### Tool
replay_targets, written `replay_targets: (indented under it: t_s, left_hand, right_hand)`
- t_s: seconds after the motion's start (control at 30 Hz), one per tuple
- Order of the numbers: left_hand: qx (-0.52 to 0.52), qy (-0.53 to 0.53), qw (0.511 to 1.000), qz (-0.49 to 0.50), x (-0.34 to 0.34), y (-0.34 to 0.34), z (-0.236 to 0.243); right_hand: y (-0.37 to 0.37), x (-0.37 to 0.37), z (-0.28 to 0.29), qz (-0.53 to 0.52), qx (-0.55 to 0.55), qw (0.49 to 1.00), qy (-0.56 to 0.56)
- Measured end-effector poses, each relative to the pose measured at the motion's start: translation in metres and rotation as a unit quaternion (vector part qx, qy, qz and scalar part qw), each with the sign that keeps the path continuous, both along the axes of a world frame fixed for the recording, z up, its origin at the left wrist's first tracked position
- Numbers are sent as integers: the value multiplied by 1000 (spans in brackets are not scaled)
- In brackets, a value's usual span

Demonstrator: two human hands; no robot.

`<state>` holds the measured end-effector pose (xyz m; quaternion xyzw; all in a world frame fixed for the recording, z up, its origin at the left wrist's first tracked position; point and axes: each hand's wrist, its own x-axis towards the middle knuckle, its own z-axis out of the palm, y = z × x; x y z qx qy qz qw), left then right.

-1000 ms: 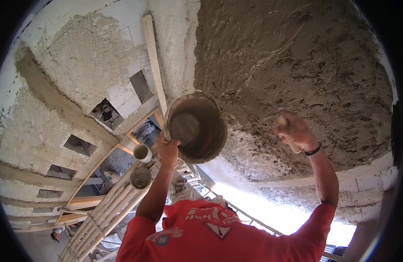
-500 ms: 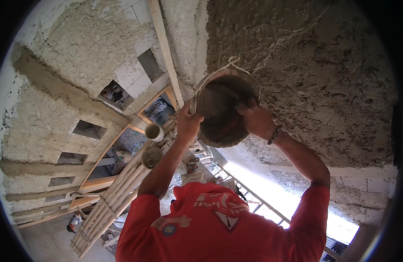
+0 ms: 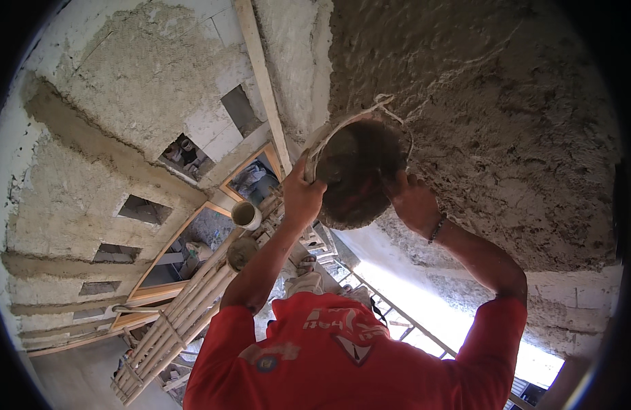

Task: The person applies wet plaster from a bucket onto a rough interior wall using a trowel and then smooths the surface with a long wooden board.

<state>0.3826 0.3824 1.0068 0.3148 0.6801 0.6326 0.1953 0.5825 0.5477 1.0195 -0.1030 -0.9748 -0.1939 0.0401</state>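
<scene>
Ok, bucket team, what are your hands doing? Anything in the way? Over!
Left hand gripping bucket at left edge. Right hand at its mouth, grip hidden. Rope handle by far rim, not blocking right hand.

Red short-sleeved shirt (image 3: 349, 372), dark bracelet (image 3: 437, 227)

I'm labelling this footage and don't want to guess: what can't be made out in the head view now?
Head view, right hand: fingertips, and anything they hold, lost in shadow inside the bucket.
Head view, how full the bucket is: shadow hides it.
Head view, left hand: fingers mostly hidden behind the hand itself.
Head view, wooden board: upper end cut off by the top edge.
</scene>
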Motion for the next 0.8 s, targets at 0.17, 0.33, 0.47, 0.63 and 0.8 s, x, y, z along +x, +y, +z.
replay_targets:
  t_s: [0.17, 0.33, 0.47, 0.63, 0.8]
  left_hand:
    - [-32, 30, 999, 7, 0, 1, -11]
    - [-43, 53, 998, -1, 10, 5, 0]
    - [-16, 46, 999, 4, 9, 2, 3]
    - [2, 91, 995, 38, 13, 4, -11]
    - [30, 135, 988, 69, 22, 11, -14]
  right_hand:
    - [-3, -3, 16, -23, -81, 996, -3]
    - [-10, -10, 3, 29, -73, 996, 48]
    - [-24, 12, 1, -10, -47, 999, -15]
    - [-9, -10, 15, -57, 1, 995, 76]
    - [-25, -3, -17, -94, -30, 995, -4]
